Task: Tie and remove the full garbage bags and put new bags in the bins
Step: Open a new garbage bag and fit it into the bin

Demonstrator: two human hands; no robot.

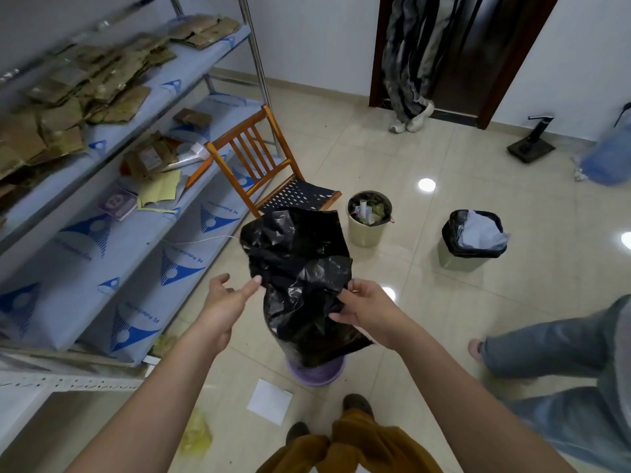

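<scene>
i'm gripping a new bag [300, 268] in my right hand [367, 310], left hand [225, 298] open; next, spreading it over the purple bin [316, 372]

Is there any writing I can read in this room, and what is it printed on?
"PE Protective Film": printed repeatedly, beside blue triangle logos, on the protective film covering the shelves.
Label on a brown packet: too blurred to read.
Purple card: too blurred to read.

A glossy black bag [300, 278] hangs by the right hand [367, 310]. Beyond it stand 2 pale green bins [365, 233], 1 black-lined; below, a purple bin [316, 372] on beige tiles [444, 302].
</scene>
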